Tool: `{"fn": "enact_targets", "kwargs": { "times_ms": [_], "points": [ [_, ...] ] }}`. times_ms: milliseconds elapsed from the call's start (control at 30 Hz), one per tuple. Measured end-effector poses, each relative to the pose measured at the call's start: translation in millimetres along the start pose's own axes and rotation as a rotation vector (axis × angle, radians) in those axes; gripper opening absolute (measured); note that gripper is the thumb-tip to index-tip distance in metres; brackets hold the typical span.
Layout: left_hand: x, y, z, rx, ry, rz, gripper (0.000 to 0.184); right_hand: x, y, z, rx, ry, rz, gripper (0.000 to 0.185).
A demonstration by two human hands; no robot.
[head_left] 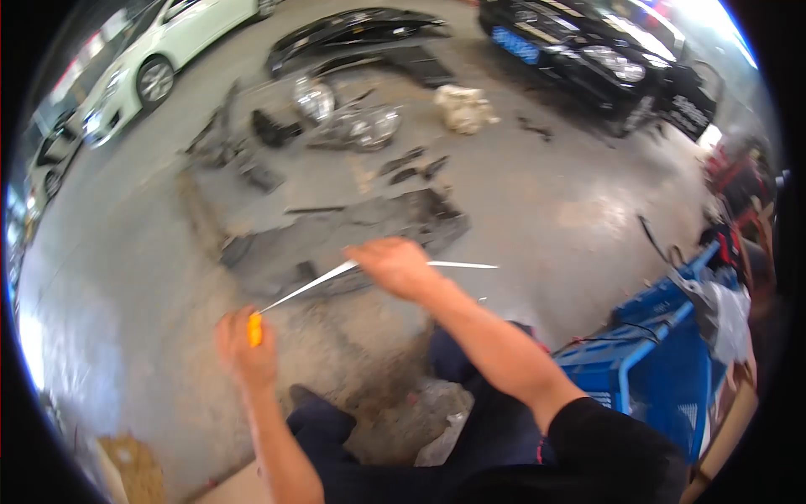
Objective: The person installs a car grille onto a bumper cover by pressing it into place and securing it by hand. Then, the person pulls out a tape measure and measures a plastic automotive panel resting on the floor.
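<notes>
My left hand (242, 351) is closed around a small yellow object (255, 329), whose exact kind I cannot make out. From it a thin white strip (311, 284) runs up to my right hand (393, 267), looking straight and taut between the two. My right hand is closed on the strip, and its far end sticks out to the right past my fingers. Below both hands lies a large dark grey plastic panel (336, 235) on the concrete floor.
Headlights (369, 126), a black bumper (361, 34), a crumpled pale bundle (466, 109) and black broken parts (411, 164) lie ahead. A blue plastic basket (625, 361) stands at my right. A white car (159, 59) and a black car (588, 59) are parked beyond.
</notes>
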State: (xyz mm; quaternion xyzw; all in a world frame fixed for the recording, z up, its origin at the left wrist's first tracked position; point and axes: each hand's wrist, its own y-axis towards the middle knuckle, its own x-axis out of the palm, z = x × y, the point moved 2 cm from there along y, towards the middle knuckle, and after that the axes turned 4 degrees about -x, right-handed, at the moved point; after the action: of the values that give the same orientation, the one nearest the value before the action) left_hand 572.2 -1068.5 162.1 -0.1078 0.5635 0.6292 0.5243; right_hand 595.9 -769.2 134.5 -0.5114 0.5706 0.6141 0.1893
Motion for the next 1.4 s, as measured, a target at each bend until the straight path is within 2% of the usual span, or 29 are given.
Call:
{"fn": "enact_targets", "kwargs": {
  "times_ms": [100, 267, 500, 667, 800, 867, 1000, 1067, 1167, 1400],
  "points": [
    [-7, 3, 8, -0.059, 0.047, -0.034, 0.024, 4, 2, -3, -0.05, 0.018, 0.079, 0.035],
    [3, 1, -5, -0.073, 0.008, -0.113, 0.017, 0, -5, 7, 0.057, -0.011, -0.04, 0.03],
    [2, -4, -5, -0.156, 0.023, -0.223, 0.012, -1, -13, 28, 0.188, -0.095, -0.061, 0.029],
    [-1, -2, -3, -0.227, 0.007, -0.282, 0.012, -12, -19, 45, 0.331, -0.144, 0.027, 0.025],
    [-2, -4, -4, -0.256, 0.008, -0.312, 0.012, -12, -19, 50, 0.376, -0.189, -0.011, 0.026],
    [-2, -3, -3, -0.267, 0.003, -0.326, 0.012, -9, -21, 52, 0.405, -0.125, 0.098, 0.026],
    [-2, -5, -8, -0.288, 0.002, -0.36, 0.012, -11, -21, 55, 0.43, -0.118, 0.061, 0.026],
    [-2, -6, -8, -0.271, -0.001, -0.362, 0.013, -10, -21, 56, 0.448, -0.154, -0.029, 0.023],
    [-3, -6, -8, -0.27, 0.026, -0.378, 0.014, -8, -23, 55, 0.396, -0.149, 0.014, 0.016],
    [-1, -7, -10, -0.282, 0.02, -0.368, 0.011, -4, -23, 56, 0.402, -0.123, 0.031, 0.011]
  ]
}}
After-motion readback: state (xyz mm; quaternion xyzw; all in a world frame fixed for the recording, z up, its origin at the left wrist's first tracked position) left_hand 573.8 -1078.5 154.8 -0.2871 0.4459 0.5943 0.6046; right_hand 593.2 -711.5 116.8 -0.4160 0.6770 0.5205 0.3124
